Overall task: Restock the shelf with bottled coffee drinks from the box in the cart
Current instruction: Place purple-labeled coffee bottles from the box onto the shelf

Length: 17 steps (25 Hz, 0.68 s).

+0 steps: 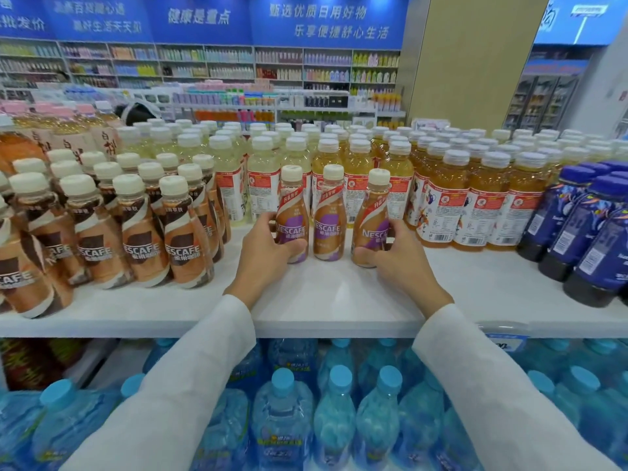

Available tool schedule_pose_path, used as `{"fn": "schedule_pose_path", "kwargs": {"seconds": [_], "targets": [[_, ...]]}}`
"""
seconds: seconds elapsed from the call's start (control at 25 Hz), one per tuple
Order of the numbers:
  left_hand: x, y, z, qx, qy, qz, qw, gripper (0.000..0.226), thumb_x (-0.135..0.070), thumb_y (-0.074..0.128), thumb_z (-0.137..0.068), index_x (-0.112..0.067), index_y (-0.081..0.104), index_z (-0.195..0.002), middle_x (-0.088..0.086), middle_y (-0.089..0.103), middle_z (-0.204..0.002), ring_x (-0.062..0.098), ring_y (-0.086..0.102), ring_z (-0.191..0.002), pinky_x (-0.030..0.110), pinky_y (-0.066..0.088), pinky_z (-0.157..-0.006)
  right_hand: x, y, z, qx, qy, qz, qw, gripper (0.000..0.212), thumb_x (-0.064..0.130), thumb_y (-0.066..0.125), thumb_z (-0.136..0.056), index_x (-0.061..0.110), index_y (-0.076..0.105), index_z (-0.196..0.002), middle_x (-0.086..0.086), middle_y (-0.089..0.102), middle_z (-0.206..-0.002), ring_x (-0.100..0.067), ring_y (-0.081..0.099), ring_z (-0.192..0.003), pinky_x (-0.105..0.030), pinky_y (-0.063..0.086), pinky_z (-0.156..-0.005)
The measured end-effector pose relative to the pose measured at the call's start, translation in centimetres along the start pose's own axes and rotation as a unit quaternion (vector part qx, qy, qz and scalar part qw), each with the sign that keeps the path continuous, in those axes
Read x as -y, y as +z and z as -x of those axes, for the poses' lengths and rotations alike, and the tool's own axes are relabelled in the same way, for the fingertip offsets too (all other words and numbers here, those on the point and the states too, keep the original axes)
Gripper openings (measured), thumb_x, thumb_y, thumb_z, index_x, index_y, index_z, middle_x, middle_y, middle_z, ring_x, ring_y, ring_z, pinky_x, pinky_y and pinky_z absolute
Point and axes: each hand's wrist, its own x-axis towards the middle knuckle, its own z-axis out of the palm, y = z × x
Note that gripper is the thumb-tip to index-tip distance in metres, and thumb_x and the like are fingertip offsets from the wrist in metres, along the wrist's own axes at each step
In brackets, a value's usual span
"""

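L hand (pixel 263 253) is gripping the left purple-label coffee bottle (pixel 291 217) w/ fingers wrapped round it. R hand (pixel 399 258) is clamping the right one (pixel 372 220); middle bottle (pixel 329 215) is standing btwn them on the white shelf (pixel 339 300).

**Plastic, film and cloth**

The shelf (pixel 339 300) is seen as a smooth white board with a soft, low sheen. The coffee bottles (pixel 329 222) are made of plastic and covered in glossy printed wraps. Their caps (pixel 333 172) are ridged cream plastic, matt. Clear plastic is shown by the tea bottles (pixel 475 205), with shiny labels. The blue bottles (pixel 584 226) are glossy. The water bottles (pixel 334 419) are translucent blue plastic, bundled in crinkled clear film. The sleeves (pixel 190 385) are of plain white cloth, matt.
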Motion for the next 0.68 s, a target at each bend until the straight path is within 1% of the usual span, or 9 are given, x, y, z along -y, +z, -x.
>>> {"fn": "schedule_pose_path", "kwargs": {"seconds": [0.08,0.16,0.28,0.36,0.56,0.68], "targets": [[0.0,0.0,-0.7,-0.001,-0.001,0.000,1.000,0.069,-0.023,0.080,-0.083,-0.019,0.044,-0.142,0.000,0.057,-0.137,0.012,0.055,-0.109,0.027,0.047,-0.089,0.1,0.3,-0.6,-0.007,-0.003,0.012,1.000,0.069,0.021,0.084,-0.082,0.021,0.045,-0.139,0.011,0.054,-0.124,-0.008,0.052,-0.110,-0.026,0.045,-0.095],[0.1,-0.1,-1.2,0.007,0.006,0.008,1.000,0.070,-0.022,0.081,-0.082,-0.018,0.045,-0.142,0.002,0.057,-0.139,0.012,0.055,-0.106,0.027,0.049,-0.088,-0.2,0.8,-1.1,-0.023,-0.008,0.019,1.000,0.071,0.025,0.086,-0.079,0.021,0.047,-0.138,0.009,0.057,-0.128,-0.009,0.054,-0.112,-0.026,0.046,-0.093],[0.9,-0.1,-1.4,0.012,0.016,0.016,1.000,0.072,-0.023,0.080,-0.083,-0.020,0.044,-0.145,0.001,0.056,-0.141,0.012,0.055,-0.112,0.031,0.049,-0.094,-0.8,1.5,-1.5,-0.041,-0.012,0.025,0.999,0.073,0.030,0.087,-0.078,0.021,0.047,-0.138,0.004,0.059,-0.135,-0.012,0.057,-0.116,-0.026,0.048,-0.093],[1.5,0.1,-1.3,0.016,0.021,0.020,0.999,0.075,-0.024,0.081,-0.082,-0.023,0.044,-0.146,-0.001,0.056,-0.141,0.015,0.057,-0.116,0.030,0.049,-0.093,-1.0,1.7,-1.6,-0.047,-0.016,0.030,0.998,0.073,0.032,0.087,-0.078,0.021,0.048,-0.139,0.004,0.059,-0.135,-0.013,0.058,-0.116,-0.028,0.050,-0.094],[2.0,0.4,-1.6,0.022,0.031,0.014,0.999,0.077,-0.027,0.084,-0.078,-0.024,0.045,-0.145,-0.004,0.059,-0.135,0.013,0.060,-0.104,0.024,0.048,-0.083,-1.3,1.6,-1.7,-0.051,-0.018,0.033,0.998,0.074,0.034,0.088,-0.075,0.022,0.049,-0.137,0.004,0.060,-0.132,-0.014,0.060,-0.113,-0.029,0.053,-0.094],[2.1,0.5,-1.7,0.013,0.036,0.006,0.999,0.078,-0.029,0.085,-0.077,-0.025,0.046,-0.144,-0.006,0.059,-0.131,0.011,0.061,-0.100,0.015,0.046,-0.074,-1.1,1.5,-1.7,-0.045,-0.017,0.039,0.998,0.074,0.035,0.088,-0.076,0.022,0.048,-0.138,0.004,0.060,-0.134,-0.014,0.060,-0.114,-0.033,0.054,-0.097]]}}
